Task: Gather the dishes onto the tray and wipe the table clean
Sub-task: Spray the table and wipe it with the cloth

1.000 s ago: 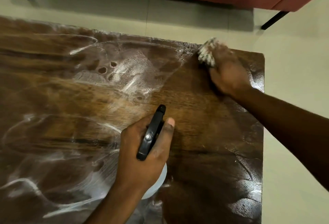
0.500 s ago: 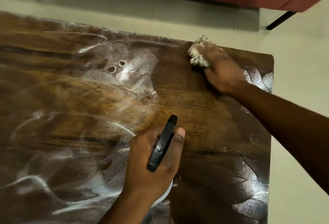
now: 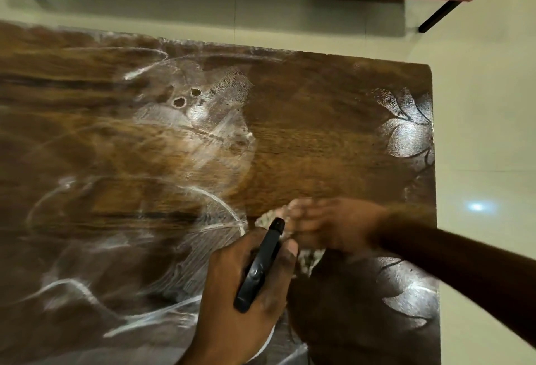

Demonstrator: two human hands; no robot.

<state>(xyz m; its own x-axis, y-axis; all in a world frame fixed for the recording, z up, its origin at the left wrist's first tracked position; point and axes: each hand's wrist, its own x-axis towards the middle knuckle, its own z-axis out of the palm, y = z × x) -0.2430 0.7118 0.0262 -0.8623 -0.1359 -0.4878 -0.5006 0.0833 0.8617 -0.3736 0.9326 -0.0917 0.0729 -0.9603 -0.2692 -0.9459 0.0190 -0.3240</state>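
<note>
Toward the near right part of the desk (image 3: 319,121) our two hands crowd each other, and that is where we judge trouble could start. Our right hand (image 3: 333,227) is a blur over the cloth (image 3: 309,259), right up against the black nozzle of the spray bottle (image 3: 261,263) that our left hand (image 3: 223,303) holds. A sweep carried a little further left could strike the nozzle and tip the bottle or jolt our grip on it. A knock on the trigger might also send spray over the cloth hand rather than the wood. White streaks (image 3: 203,121) lie across the middle and left of the top, while the patch toward the far right looks plain brown. A sodden cloth may only push that film about, or drag liquid over the right edge onto the floor (image 3: 478,132).

Our left fingers (image 3: 285,251) are curled round the bottle's neck, one of them lying along the side of the spray head. The cloth lies under our right fingers (image 3: 301,212). One pale scrap of it shows past the fingertips, touching or nearly touching the nozzle, and another shows below the palm. Motion blur hides whether those fingers clutch the cloth or press it flat, so we cannot tell. No dishes or tray show anywhere on the desk as we see it
</note>
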